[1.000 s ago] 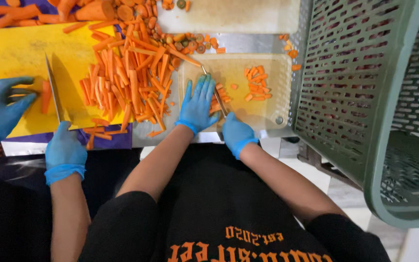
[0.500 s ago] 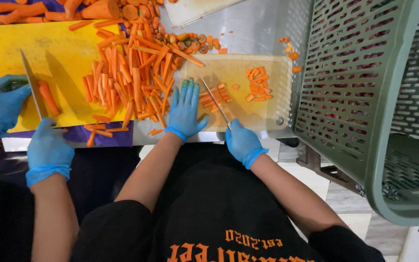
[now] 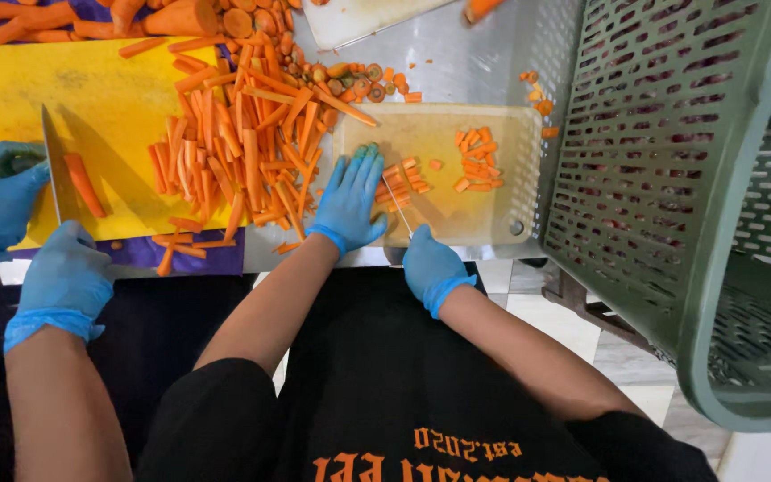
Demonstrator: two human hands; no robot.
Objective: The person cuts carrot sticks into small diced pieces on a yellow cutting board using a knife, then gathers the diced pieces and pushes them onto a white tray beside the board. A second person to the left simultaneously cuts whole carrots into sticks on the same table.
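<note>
My left hand, in a blue glove, lies flat on short carrot sticks at the left of a pale cutting board. My right hand, also gloved, grips a small knife at the board's near edge, its thin blade lying across those sticks. A little heap of diced carrot sits further right on the board. A big pile of carrot sticks spreads to the left of my left hand.
A co-worker's two blue-gloved hands hold a large knife beside a carrot piece on a yellow board. Whole carrots and round slices lie at the far edge. A green perforated crate stands on the right.
My right hand has drawn the knife back toward me across the sticks. My left hand slid slightly left and nearer. The co-worker's big knife moved left on the yellow board.
</note>
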